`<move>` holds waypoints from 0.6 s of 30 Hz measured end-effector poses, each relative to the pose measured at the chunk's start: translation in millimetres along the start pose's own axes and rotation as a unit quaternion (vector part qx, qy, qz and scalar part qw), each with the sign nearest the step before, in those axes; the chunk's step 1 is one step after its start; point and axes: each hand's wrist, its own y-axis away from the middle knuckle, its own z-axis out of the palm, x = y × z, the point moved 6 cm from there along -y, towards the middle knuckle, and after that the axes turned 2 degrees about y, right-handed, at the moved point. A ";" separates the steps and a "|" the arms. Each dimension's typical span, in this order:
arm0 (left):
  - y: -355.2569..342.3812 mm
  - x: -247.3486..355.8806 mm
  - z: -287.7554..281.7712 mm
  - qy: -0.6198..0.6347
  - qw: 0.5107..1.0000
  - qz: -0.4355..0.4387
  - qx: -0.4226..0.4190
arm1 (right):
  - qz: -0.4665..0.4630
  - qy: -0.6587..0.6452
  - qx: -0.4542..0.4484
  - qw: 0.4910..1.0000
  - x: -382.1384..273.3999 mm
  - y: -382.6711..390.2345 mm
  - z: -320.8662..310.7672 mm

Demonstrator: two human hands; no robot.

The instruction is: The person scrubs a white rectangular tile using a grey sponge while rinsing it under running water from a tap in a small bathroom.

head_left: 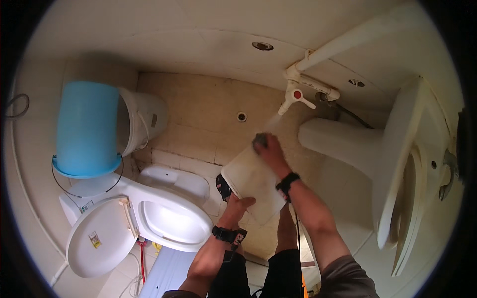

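My left hand [238, 207] is closed on the lower left edge of a pale flat panel [256, 181] with a rounded corner. The panel stands tilted between my legs. At its upper end, my right hand [273, 156] grips a dark grey scrubbing pad [259, 142] and presses it to the surface. Just above, a white tap [293, 99] with a red button on its handle lets out a spray of water toward the panel. Glare and wetness blur the panel's right side, so its exact kind is unclear.
A light blue bucket [87, 129] and a white bucket [149, 121] sit at the left. Below them are a white toilet [201, 229] and its round lid [99, 238]. A white pedestal sink [387, 198] stands on the right. The tiled floor has a round drain [241, 116].
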 end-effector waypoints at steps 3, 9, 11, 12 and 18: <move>-30.0 -25.0 -59.8 0.064 0.993 0.099 0.022 | -0.219 -0.042 -0.101 0.970 -87.1 84.9 56.6; -17.6 -25.0 -3.8 0.020 0.999 0.014 -0.033 | -0.144 0.040 -0.045 0.988 -44.4 34.7 26.8; -33.0 -24.5 -27.5 -0.022 0.998 0.061 -0.026 | -0.142 0.021 -0.048 0.988 -72.7 34.6 32.3; -36.5 -22.1 -37.3 -0.061 0.993 0.104 -0.013 | -0.144 0.019 -0.058 0.988 -77.9 48.8 38.9; -28.7 14.8 -26.8 -0.014 0.997 0.067 -0.019 | -0.049 -0.025 -0.103 0.993 -6.0 53.3 19.4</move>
